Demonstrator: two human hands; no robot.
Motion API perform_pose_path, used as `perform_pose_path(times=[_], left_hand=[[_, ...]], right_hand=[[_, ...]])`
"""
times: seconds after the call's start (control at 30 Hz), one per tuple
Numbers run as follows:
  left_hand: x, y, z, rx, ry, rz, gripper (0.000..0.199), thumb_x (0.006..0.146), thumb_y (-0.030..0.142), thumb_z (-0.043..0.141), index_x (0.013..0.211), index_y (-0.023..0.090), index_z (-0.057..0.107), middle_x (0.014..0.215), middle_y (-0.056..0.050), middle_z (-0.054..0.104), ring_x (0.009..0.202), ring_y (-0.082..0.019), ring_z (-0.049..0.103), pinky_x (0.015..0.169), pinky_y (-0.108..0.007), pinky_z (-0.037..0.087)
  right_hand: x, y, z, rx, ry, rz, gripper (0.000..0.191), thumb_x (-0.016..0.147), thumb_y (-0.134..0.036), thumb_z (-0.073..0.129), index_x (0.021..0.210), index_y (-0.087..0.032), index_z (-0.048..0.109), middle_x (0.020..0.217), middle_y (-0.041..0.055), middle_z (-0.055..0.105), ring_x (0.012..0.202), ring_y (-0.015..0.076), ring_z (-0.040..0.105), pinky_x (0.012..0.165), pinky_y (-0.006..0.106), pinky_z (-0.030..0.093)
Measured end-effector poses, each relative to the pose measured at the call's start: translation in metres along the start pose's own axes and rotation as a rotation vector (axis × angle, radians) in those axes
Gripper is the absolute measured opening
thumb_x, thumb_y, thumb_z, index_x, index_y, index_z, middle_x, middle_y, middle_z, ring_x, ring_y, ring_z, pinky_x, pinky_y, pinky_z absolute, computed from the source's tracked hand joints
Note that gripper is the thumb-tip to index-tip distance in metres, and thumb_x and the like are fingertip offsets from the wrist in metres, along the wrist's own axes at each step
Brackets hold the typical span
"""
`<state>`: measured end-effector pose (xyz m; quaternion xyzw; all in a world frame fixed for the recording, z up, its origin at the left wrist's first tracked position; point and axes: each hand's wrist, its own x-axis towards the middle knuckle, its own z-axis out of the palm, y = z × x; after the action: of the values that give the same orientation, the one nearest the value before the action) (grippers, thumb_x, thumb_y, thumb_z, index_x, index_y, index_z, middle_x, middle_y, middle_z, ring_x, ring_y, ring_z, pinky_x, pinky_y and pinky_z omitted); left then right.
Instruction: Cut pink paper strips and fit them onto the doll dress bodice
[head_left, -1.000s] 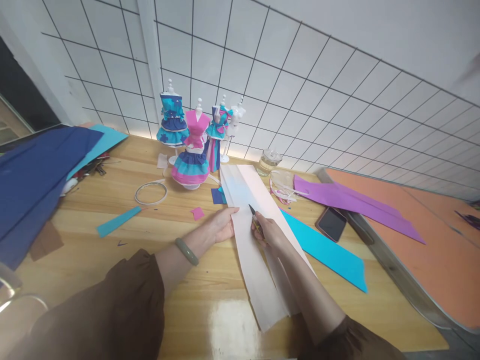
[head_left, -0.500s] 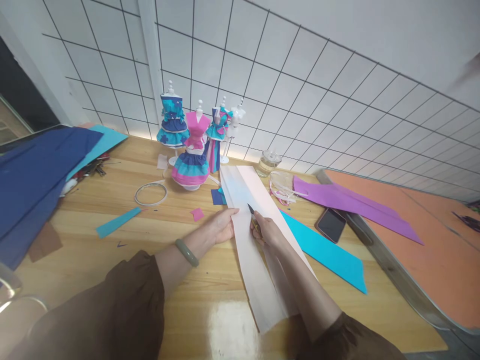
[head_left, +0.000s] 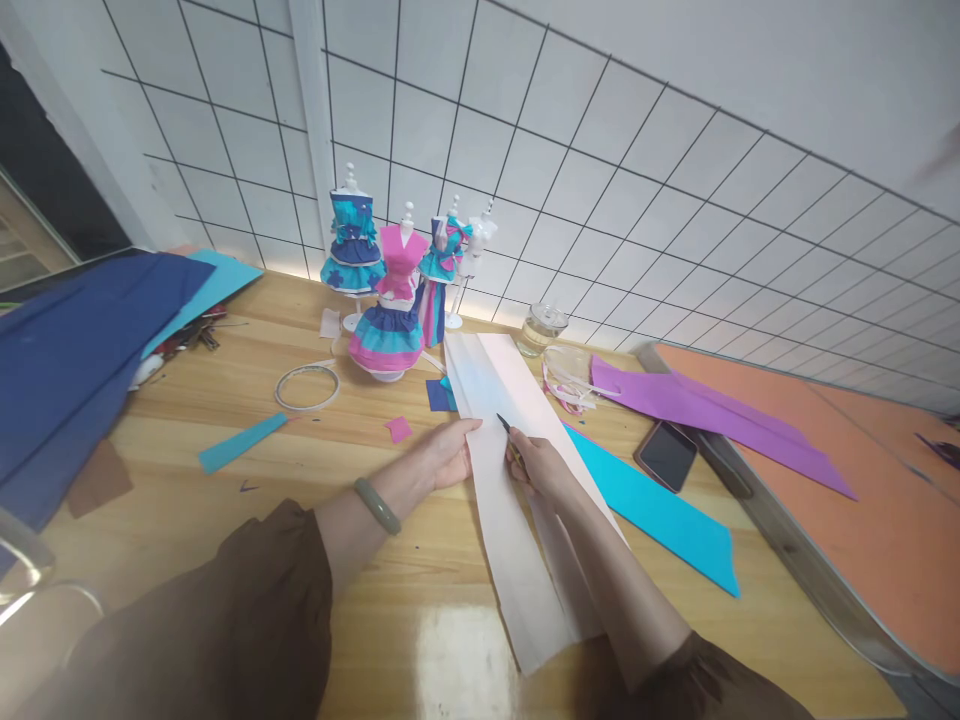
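Observation:
A long white sheet of crepe-like paper (head_left: 495, 500) lies lengthwise before me, with a slit running up from its near end. My right hand (head_left: 536, 465) is closed around a pair of scissors (head_left: 503, 423), whose dark blades point away over the sheet at the top of the slit. At the sheet's left edge, my left hand (head_left: 451, 453) pinches the paper between thumb and fingers. Right of the sheet lies a bright blue strip (head_left: 660, 505), partly under it.
Small mannequins in coloured dresses (head_left: 386, 335) stand by the tiled wall. A glass (head_left: 543, 328), a white ring (head_left: 307, 386), a phone (head_left: 666, 456) and purple paper (head_left: 697, 405) lie around. Dark blue sheets (head_left: 82, 350) cover the left side. Small scraps dot the wooden table (head_left: 300, 560).
The view has shifted slightly, so everything sits a little further right. Both hands keep nearly the same place on the white paper; the scissor blades look slimmer, closer together.

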<state>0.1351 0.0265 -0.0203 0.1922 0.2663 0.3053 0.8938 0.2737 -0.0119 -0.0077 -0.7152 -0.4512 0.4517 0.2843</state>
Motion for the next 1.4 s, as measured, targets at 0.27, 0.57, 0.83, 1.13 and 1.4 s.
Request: perform_pose_path(times=[0.27,0.57,0.83,1.13,1.4], left_hand=[[-0.002,0.001,0.002,-0.005,0.019,0.0,0.029,0.087,0.015,0.032,0.099,0.003,0.057,0.076,-0.013,0.068,0.069,-0.022,0.066,0.073,-0.033,0.05],[0.0,0.001,0.001,-0.018,0.018,-0.01,0.029,0.087,0.015,0.033,0.101,0.003,0.056,0.079,-0.014,0.068,0.07,-0.022,0.066,0.074,-0.034,0.049],[-0.003,0.003,0.002,0.016,-0.033,-0.035,0.034,0.089,0.019,0.028,0.1,0.001,0.056,0.075,-0.016,0.067,0.07,-0.024,0.065,0.075,-0.035,0.047],[-0.001,0.0,-0.002,0.004,-0.063,-0.021,0.034,0.089,0.021,0.03,0.095,0.003,0.058,0.073,-0.016,0.067,0.07,-0.024,0.065,0.073,-0.035,0.048],[0.004,-0.005,-0.001,-0.087,0.009,0.072,0.028,0.084,0.011,0.037,0.103,0.006,0.057,0.079,-0.013,0.068,0.071,-0.02,0.065,0.073,-0.033,0.049]], right_hand=[[0.0,-0.002,-0.001,-0.038,0.004,-0.005,0.04,0.087,-0.04,0.034,0.055,-0.019,0.044,0.028,-0.0063,0.035,0.023,0.007,0.025,0.033,0.022,0.022],[-0.001,-0.003,-0.002,-0.033,0.014,0.004,0.039,0.086,-0.04,0.035,0.055,-0.019,0.044,0.029,-0.006,0.035,0.024,0.007,0.027,0.032,0.022,0.02],[0.0,0.005,-0.005,0.018,-0.028,0.001,0.042,0.085,-0.048,0.034,0.058,-0.018,0.047,0.032,-0.0063,0.035,0.027,0.0073,0.027,0.033,0.022,0.02],[0.007,0.003,-0.008,0.023,-0.073,-0.003,0.045,0.085,-0.052,0.033,0.061,-0.017,0.05,0.034,-0.0058,0.036,0.027,0.0074,0.027,0.034,0.023,0.018],[0.015,-0.007,-0.005,-0.007,-0.049,-0.033,0.047,0.086,-0.051,0.034,0.057,-0.017,0.049,0.034,-0.0034,0.039,0.029,0.0084,0.032,0.035,0.023,0.021]])
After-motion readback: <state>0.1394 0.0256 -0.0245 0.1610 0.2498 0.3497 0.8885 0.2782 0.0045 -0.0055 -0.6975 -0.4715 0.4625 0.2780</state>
